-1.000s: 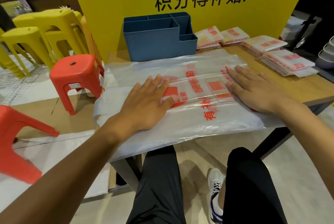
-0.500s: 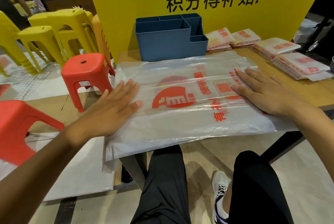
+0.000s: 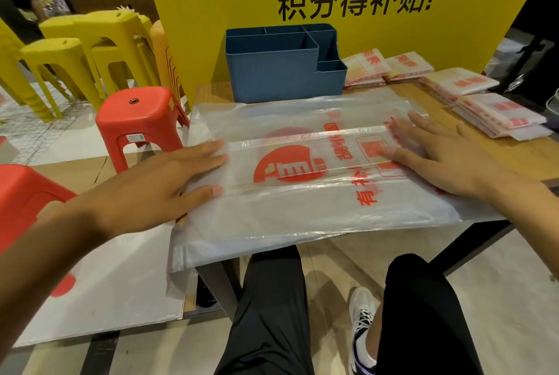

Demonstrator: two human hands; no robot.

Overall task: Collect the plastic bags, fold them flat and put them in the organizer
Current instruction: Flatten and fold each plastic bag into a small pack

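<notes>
A large clear plastic bag [image 3: 302,208] with red print lies spread across the wooden table [image 3: 526,157], its left end and near edge hanging over the table's sides. My left hand [image 3: 160,184] lies flat on the bag's left end, fingers straight. My right hand [image 3: 447,157] presses flat on its right part, fingers spread over the red print. Behind the bag stands the blue organizer [image 3: 281,69], its compartments showing nothing inside. Several piles of folded bags [image 3: 496,114] lie at the back right of the table.
A yellow board with black characters [image 3: 348,2] stands behind the table. A red stool [image 3: 139,114] and yellow stools [image 3: 87,51] stand to the left, another red stool [image 3: 21,196] nearer. More plastic sheeting [image 3: 99,284] lies on the floor at left. My legs are under the table.
My left hand has slid leftward across the bag from the red logo to its left end, uncovering the logo. My right hand has stayed pressed on the right part.
</notes>
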